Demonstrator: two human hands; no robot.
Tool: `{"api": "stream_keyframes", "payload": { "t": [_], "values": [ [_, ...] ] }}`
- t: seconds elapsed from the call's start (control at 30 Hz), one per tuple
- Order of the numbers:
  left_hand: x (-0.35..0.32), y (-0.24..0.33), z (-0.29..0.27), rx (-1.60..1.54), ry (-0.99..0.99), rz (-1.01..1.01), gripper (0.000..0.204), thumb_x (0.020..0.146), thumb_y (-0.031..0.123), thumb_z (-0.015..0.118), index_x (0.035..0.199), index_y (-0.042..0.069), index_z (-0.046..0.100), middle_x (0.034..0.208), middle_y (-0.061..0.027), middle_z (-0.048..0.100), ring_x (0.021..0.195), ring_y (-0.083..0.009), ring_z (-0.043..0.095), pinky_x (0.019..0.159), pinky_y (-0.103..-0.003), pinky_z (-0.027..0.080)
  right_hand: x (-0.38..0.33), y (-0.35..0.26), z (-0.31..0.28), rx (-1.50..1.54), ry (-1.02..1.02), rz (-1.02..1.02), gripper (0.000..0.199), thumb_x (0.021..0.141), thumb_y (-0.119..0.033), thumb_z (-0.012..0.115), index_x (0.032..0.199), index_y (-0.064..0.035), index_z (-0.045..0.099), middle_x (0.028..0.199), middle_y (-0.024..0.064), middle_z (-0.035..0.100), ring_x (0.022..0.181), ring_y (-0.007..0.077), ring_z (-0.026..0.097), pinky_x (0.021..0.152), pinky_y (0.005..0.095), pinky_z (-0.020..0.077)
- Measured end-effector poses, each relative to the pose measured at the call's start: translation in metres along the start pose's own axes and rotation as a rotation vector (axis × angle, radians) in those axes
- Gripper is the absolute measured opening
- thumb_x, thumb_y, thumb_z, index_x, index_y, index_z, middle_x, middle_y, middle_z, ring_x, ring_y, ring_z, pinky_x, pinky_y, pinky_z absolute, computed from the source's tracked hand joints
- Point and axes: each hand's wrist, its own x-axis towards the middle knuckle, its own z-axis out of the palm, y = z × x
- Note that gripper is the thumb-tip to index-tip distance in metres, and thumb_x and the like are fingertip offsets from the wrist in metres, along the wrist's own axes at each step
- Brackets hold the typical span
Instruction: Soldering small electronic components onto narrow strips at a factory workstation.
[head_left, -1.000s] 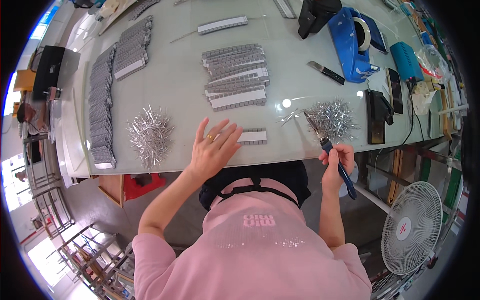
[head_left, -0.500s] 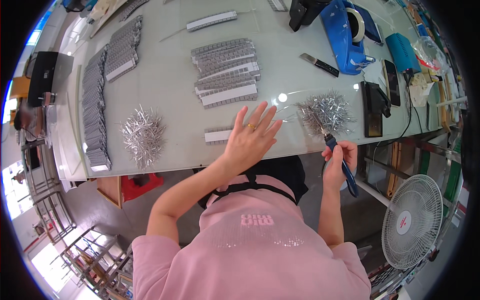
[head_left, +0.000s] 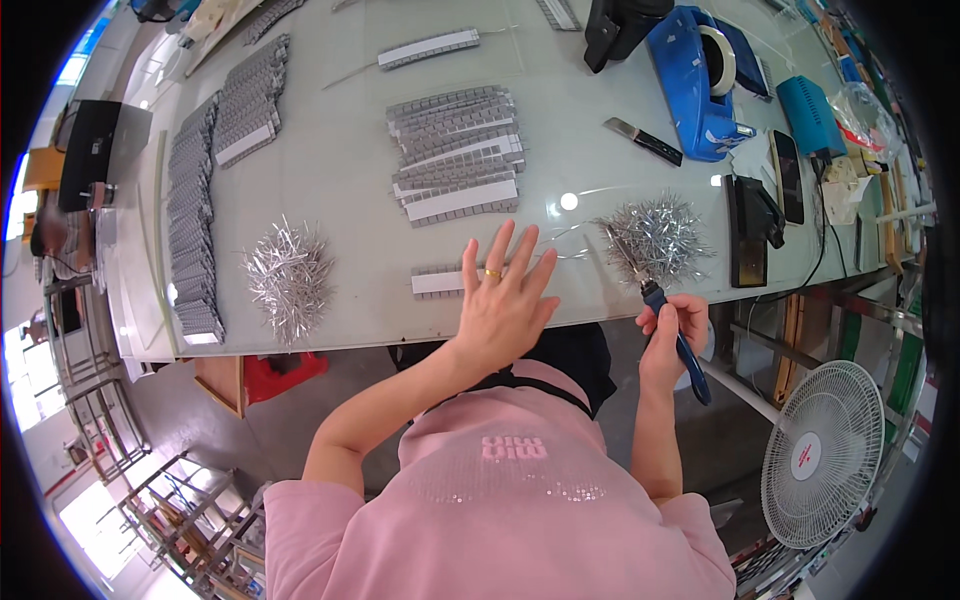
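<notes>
My left hand [head_left: 503,298] lies flat with fingers spread on the glass table [head_left: 340,170], its palm at the near edge, covering the right end of a short grey strip with a white band [head_left: 437,281]. My right hand [head_left: 672,333] is closed around the blue handles of a pair of pliers [head_left: 660,310], held just off the table's near edge. The plier tips point up into a pile of small silver metal pieces [head_left: 657,238].
A second silver pile [head_left: 288,278] lies to the left. Stacked grey strips [head_left: 455,155] sit mid-table, with long rows [head_left: 195,230] along the left side. A blue tape dispenser [head_left: 700,75], a utility knife [head_left: 643,141] and a phone [head_left: 787,175] are at the right. A white fan [head_left: 825,452] stands below.
My left hand slid right along the near edge and now rests over the right end of the short strip. The right hand with the pliers has barely moved.
</notes>
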Motion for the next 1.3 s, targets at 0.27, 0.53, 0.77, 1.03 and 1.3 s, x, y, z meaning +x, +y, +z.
{"api": "stream_keyframes", "payload": {
  "t": [0.27, 0.53, 0.77, 1.03, 1.3],
  "values": [
    [-0.012, 0.01, -0.013, -0.089, -0.028, -0.108, 0.058, 0.085, 0.029, 0.062, 0.136, 0.006, 0.046, 0.151, -0.0184, 0.024, 0.142, -0.0406, 0.013, 0.108, -0.062, 0.009, -0.002, -0.001, 0.003, -0.004, -0.041, 0.026, 0.009, 0.087, -0.005, 0.056, 0.093, -0.0011, 0.051, 0.071, 0.0074, 0.058, 0.06, 0.0119, 0.059, 0.055, 0.0209, 0.0436],
    [-0.058, -0.054, -0.03, 0.085, 0.027, 0.037, 0.05, 0.082, 0.026, 0.065, 0.129, 0.012, 0.056, 0.14, -0.014, 0.045, 0.132, -0.035, 0.038, 0.109, -0.053, 0.025, -0.01, -0.002, 0.012, -0.172, -0.312, -0.005, 0.013, 0.082, -0.002, 0.066, 0.086, 0.0022, 0.055, 0.071, 0.0053, 0.061, 0.06, 0.0077, 0.06, 0.055, 0.02, 0.0475],
    [-0.048, -0.051, -0.028, 0.074, -0.051, 0.028, 0.057, 0.082, 0.031, 0.065, 0.135, 0.016, 0.05, 0.145, -0.0124, 0.039, 0.136, -0.0323, 0.032, 0.11, -0.053, 0.024, -0.007, -0.004, 0.017, -0.261, -0.308, -0.052, 0.014, 0.082, -0.006, 0.068, 0.084, 0.0017, 0.057, 0.068, 0.0038, 0.061, 0.058, 0.0049, 0.056, 0.054, 0.0195, 0.0446],
    [-0.046, -0.053, -0.029, 0.084, -0.075, 0.035, 0.058, 0.082, 0.032, 0.065, 0.136, 0.016, 0.049, 0.146, -0.0124, 0.037, 0.137, -0.0324, 0.031, 0.11, -0.053, 0.022, -0.004, -0.016, 0.024, -0.387, -0.349, -0.154, 0.013, 0.078, -0.005, 0.07, 0.082, -0.0001, 0.058, 0.064, 0.0053, 0.061, 0.054, 0.007, 0.057, 0.052, 0.02, 0.0446],
    [-0.045, -0.052, -0.029, 0.087, -0.08, 0.036, 0.059, 0.082, 0.032, 0.065, 0.136, 0.015, 0.049, 0.146, -0.013, 0.037, 0.137, -0.0329, 0.03, 0.11, -0.054, 0.023, -0.002, -0.02, 0.03, -0.453, -0.378, -0.188, 0.012, 0.075, -0.005, 0.072, 0.08, -0.0013, 0.062, 0.061, 0.0046, 0.06, 0.052, 0.0074, 0.056, 0.05, 0.0208, 0.0434]
  ]
}}
